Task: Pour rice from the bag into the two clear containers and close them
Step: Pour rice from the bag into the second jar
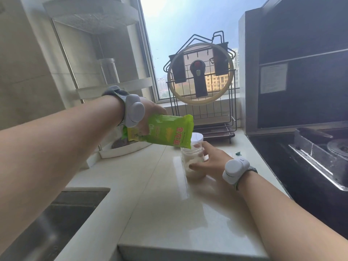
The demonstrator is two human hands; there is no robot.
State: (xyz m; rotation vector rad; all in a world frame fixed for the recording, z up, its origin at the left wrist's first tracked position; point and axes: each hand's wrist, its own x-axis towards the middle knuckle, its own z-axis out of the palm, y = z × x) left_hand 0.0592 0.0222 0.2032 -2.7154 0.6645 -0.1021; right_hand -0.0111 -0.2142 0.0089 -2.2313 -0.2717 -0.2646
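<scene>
head view, looking forward and down over a pale, glossy kitchen counter (165, 210) that reflects the daylight. the left hand (150, 110) is raised above the counter with its fingers wrapped around a bright green rice bag (165, 131), which is tipped sideways so its lower right corner sits right at the mouth of a clear jar (192, 161). the jar stands upright on the counter, lid off, with white rice filling its lower part. the right hand (209, 159) curls around the jar's right side, thumb across the front, steadying it. both wrists wear a white rounded device on a band. just behind the jar and partly hidden by the bag stands a white-topped container (197, 137); its body cannot be made out. at the lower left a steel sink (47, 223) is set into the counter. at the back left a tiered corner shelf (105, 81) stands against a tiled wall. straight ahead a large window (188, 25) shows sky and distant buildings, with a black wire rack (203, 102) in front of it holding a round glass pot lid (200, 74). at the right are a dark range hood (301, 63) and a black stove (310, 157).
</scene>
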